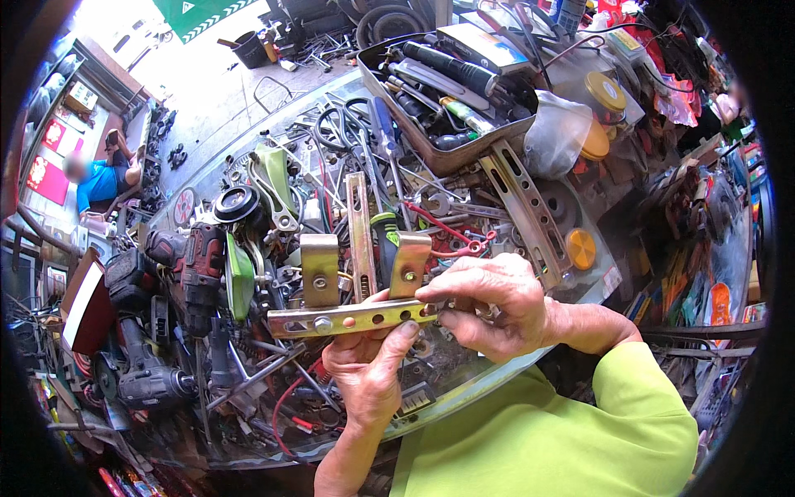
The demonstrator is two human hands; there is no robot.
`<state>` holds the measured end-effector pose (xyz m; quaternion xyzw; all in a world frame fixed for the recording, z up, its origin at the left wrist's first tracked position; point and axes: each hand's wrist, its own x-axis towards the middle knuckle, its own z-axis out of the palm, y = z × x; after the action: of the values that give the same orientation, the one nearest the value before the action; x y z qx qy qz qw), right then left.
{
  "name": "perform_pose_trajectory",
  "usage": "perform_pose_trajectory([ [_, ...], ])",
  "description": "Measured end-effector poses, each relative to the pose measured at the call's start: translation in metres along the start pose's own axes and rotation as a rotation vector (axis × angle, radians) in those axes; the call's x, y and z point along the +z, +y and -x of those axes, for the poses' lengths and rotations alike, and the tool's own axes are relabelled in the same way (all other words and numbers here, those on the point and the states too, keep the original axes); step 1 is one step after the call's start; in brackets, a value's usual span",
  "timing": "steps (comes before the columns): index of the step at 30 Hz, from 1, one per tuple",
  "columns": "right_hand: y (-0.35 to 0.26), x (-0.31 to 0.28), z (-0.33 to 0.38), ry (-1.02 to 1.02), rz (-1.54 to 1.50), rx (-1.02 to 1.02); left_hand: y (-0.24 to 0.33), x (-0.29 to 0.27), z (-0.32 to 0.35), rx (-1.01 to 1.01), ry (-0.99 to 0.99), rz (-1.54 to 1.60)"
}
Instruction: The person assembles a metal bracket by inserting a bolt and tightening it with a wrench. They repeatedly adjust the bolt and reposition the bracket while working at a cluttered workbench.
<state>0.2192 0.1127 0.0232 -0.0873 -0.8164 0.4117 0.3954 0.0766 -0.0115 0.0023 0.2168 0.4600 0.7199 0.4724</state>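
Note:
A gold-coloured perforated metal bracket (363, 318) is held up over the cluttered table. Two bent upright plates stand from its far side, a left plate (320, 258) and a right plate (414, 255), each showing a bolt head. A larger bolt (323, 325) sits in the bar near its left end. My left hand (370, 369) grips the bar from below, thumb in front and fingers behind it. At the bar's right end, my right hand (497, 308) is closed in a pinch; whatever small part lies between those fingers is mostly hidden.
Cordless drills (199, 269) and an impact driver (149, 373) lie left. Loose wrenches, screwdrivers and hardware cover the glass-topped table (489, 373). Behind are a tool-filled metal box (451, 157) and another perforated bar (530, 215). A person in blue (103, 182) sits far left.

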Motion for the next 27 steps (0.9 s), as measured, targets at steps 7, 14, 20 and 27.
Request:
perform_pose_trajectory([
  [7, -0.003, 0.003, 0.004, 0.075, 0.023, 0.038, 0.003, 0.000, -0.001, 0.022, 0.041, -0.015],
  [14, 0.000, -0.004, -0.002, 0.240, -0.018, 0.416, 0.007, -0.003, -0.005, -0.007, 0.071, 0.085],
  [20, 0.005, -0.007, -0.007, 0.162, -0.592, 0.796, 0.007, -0.003, -0.004, -0.029, 0.032, 0.068],
  [27, 0.010, -0.002, -0.007, 0.056, -0.771, 0.822, 0.003, -0.003, -0.002, -0.082, -0.030, 0.054],
])
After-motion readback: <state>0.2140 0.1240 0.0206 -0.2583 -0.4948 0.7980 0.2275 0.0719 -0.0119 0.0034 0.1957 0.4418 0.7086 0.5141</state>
